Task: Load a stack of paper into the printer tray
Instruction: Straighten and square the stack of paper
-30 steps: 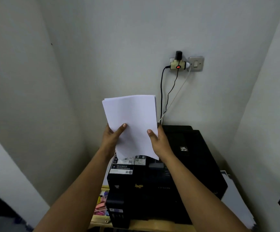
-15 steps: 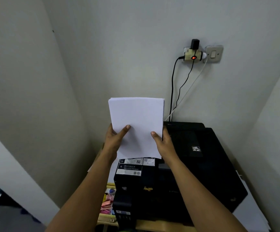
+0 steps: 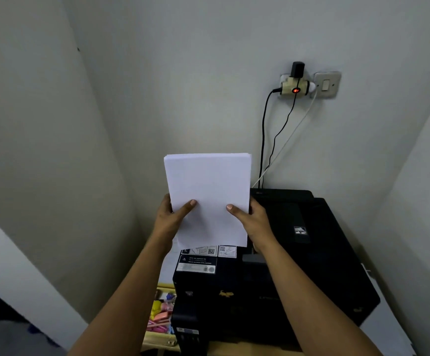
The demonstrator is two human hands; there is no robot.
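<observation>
A white stack of paper is held upright in front of me, above the left part of a black printer. My left hand grips its lower left edge, thumb on the front sheet. My right hand grips the lower right edge the same way. The stack's bottom edge hangs just above the printer's label stickers. The printer's lid is closed, and I cannot see a paper tray.
A wall socket with adapter and plugs and a switch sit on the back wall, cables dropping behind the printer. Walls close in on both sides. Colourful stationery lies in a wooden tray left of the printer.
The stack was tilted left and its sheets fanned slightly; it now stands straight and squared. The view has shifted a little, with the hands still gripping the paper.
</observation>
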